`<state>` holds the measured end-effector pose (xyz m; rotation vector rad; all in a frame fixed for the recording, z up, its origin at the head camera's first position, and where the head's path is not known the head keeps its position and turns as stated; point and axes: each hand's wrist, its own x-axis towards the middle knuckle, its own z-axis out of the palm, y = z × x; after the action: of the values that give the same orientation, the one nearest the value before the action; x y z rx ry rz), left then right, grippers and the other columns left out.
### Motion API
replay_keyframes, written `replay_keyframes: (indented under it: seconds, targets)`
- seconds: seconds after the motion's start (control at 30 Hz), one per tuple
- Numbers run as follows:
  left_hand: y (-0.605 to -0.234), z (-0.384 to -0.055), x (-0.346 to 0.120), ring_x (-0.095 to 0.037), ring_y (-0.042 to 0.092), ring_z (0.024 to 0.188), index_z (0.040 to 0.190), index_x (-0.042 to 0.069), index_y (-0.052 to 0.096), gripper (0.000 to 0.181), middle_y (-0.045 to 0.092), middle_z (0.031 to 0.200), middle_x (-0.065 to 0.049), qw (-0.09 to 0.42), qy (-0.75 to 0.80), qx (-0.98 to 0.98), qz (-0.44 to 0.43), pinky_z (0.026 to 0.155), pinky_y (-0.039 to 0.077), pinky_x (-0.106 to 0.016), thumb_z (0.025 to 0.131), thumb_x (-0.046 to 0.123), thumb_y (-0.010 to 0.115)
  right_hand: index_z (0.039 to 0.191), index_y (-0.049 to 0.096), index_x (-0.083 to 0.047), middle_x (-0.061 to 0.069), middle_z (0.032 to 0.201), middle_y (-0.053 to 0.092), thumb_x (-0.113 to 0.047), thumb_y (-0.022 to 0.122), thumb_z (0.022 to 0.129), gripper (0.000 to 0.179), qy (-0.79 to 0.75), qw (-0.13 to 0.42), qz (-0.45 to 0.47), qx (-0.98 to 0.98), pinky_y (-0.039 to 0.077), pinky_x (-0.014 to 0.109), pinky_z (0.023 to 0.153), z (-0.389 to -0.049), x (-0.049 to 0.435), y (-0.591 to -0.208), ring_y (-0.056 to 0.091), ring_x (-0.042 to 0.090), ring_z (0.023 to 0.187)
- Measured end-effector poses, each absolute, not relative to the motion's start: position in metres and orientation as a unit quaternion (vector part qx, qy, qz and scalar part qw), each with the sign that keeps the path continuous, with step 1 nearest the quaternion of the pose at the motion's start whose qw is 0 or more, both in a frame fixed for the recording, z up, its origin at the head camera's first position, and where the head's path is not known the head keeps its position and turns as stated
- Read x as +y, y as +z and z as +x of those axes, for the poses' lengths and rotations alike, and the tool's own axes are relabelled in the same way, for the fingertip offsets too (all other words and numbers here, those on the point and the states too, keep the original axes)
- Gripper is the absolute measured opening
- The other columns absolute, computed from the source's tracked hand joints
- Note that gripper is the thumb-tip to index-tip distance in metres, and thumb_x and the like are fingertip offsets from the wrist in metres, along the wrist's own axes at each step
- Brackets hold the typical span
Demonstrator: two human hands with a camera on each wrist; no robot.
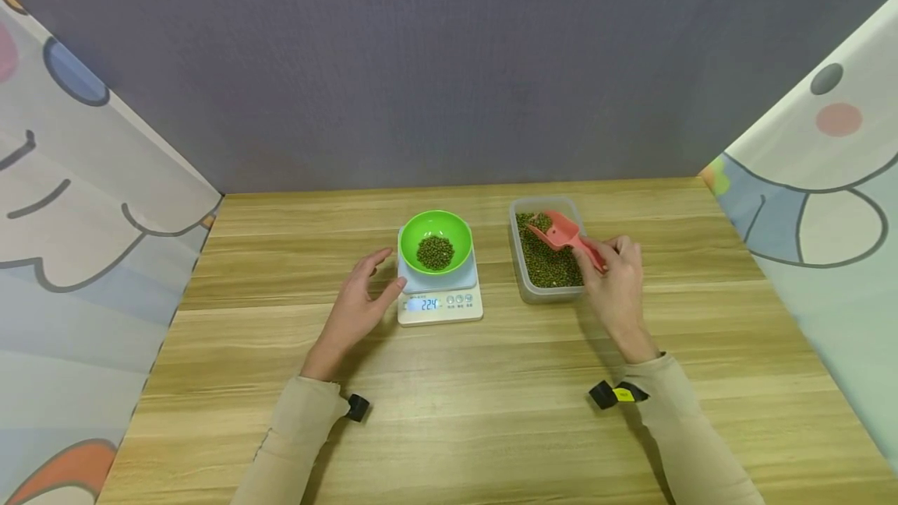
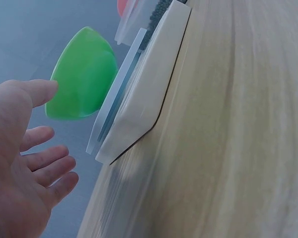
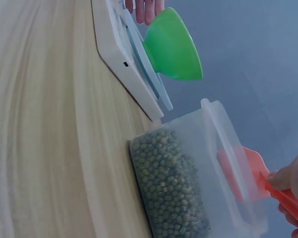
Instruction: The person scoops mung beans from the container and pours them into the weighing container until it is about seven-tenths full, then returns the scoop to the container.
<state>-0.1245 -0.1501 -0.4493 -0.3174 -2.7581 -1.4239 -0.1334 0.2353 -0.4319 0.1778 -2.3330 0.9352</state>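
The right hand [image 1: 617,284] pinched the handle of a small red plastic scoop [image 1: 561,232]. The scoop's head was over a see-through plastic tub [image 1: 553,296] of little round green beans [image 1: 552,267], with its mouth toward 10 o'clock and its handle toward 4 o'clock. Some beans showed at the mouth, but I could not tell how many were inside the scoop.

The tub sat at 3 o'clock from a round, bright green bowl [image 1: 436,222]. That bowl had a small pile of the same beans [image 1: 435,253] in it and stood on a flat white kitchen scale [image 1: 449,282]. The scale's lit screen [image 1: 423,305] was at 6 to 7 o'clock from the bowl.

The left hand [image 1: 359,298] was at 8 o'clock from the bowl, with thumb and fingers spread wide and nothing held. It was very near the scale; I could not tell if the thumb touched it.

To scoop well, I think the scoop had to be kept flat, so no beans rolled off. A gentle shake over the tub would have dropped loose ones safely. Hands were best kept off the scale, as a push could have changed its number.
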Motion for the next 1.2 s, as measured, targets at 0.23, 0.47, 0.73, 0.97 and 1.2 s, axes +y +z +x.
replay_keyframes:
  seconds: [0.23, 0.47, 0.73, 0.97, 1.2]
  targets:
    - [-0.45, -0.124, -0.151, -0.042, 0.048, 0.138, 0.153, 0.003, 0.044, 0.063, 0.046, 0.156, -0.02, 0.012, -0.46, -0.881, -0.105, 0.116, 0.04, -0.06, 0.101, 0.03, 0.068, 0.105, 0.074, 0.014, 0.019, 0.082, 0.047, 0.005, 0.081, 0.084, 0.024, 0.357, 0.32, 0.079, -0.874, 0.023, 0.026, 0.073, -0.134, 0.233, -0.426, 0.033, 0.019, 0.081]
    - [-0.45, -0.125, -0.15, -0.043, 0.048, 0.137, 0.152, 0.002, 0.045, 0.063, 0.046, 0.155, -0.021, 0.016, -0.462, -0.88, -0.108, 0.115, 0.041, -0.06, 0.101, 0.029, 0.068, 0.105, 0.074, 0.013, 0.019, 0.081, 0.049, 0.007, 0.081, 0.083, 0.025, 0.355, 0.324, 0.088, -0.873, 0.024, 0.025, 0.073, -0.133, 0.227, -0.417, 0.033, 0.016, 0.081]
    - [-0.449, -0.126, -0.148, -0.044, 0.049, 0.136, 0.153, 0.003, 0.044, 0.063, 0.046, 0.155, -0.021, 0.014, -0.465, -0.879, -0.107, 0.114, 0.042, -0.061, 0.1, 0.029, 0.068, 0.105, 0.075, 0.012, 0.017, 0.08, 0.047, 0.006, 0.081, 0.083, 0.024, 0.36, 0.326, 0.107, -0.868, 0.024, 0.024, 0.073, -0.132, 0.217, -0.411, 0.032, 0.017, 0.081]
    - [-0.449, -0.125, -0.149, -0.044, 0.049, 0.136, 0.152, 0.003, 0.045, 0.062, 0.046, 0.155, -0.021, 0.014, -0.465, -0.879, -0.109, 0.114, 0.042, -0.061, 0.101, 0.029, 0.068, 0.106, 0.075, 0.011, 0.018, 0.08, 0.048, 0.007, 0.081, 0.083, 0.025, 0.367, 0.327, 0.132, -0.861, 0.025, 0.024, 0.072, -0.131, 0.207, -0.407, 0.036, 0.024, 0.08]
    - [-0.45, -0.125, -0.149, -0.044, 0.049, 0.136, 0.152, 0.002, 0.045, 0.063, 0.047, 0.155, -0.021, 0.017, -0.462, -0.88, -0.11, 0.114, 0.042, -0.061, 0.101, 0.029, 0.068, 0.107, 0.074, 0.012, 0.017, 0.084, 0.047, 0.006, 0.081, 0.083, 0.025, 0.373, 0.312, 0.171, -0.857, 0.025, 0.025, 0.074, -0.133, 0.196, -0.403, 0.037, 0.028, 0.083]
